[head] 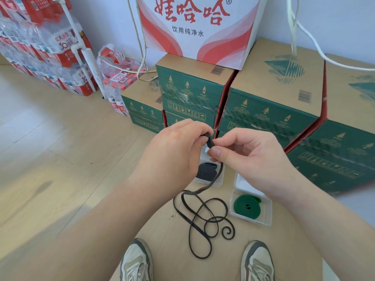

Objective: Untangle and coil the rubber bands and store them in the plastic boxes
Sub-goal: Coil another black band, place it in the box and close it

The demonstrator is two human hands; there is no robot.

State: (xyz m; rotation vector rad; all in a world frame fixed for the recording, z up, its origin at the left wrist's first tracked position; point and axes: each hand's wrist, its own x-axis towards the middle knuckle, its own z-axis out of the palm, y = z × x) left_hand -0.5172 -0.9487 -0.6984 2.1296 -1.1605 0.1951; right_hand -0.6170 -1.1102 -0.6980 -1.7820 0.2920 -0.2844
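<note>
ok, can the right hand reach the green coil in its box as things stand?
Probably yes: the green coil sits in an open box just below the right hand, nothing between. But both that hand and the left hand pinch the black band, so it must let go first.

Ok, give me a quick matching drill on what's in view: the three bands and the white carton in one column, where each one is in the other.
Things:
1. green coil
2. black coil
3. loose black band
4. white carton

Places:
A. pinched between left hand and right hand, trailing down in loops
B. on top of a green carton
C. in the far plastic box, below the hands
D. in the near plastic box, by the right forearm

Pairs: 1-D, 2-C, 3-A, 4-B
</note>
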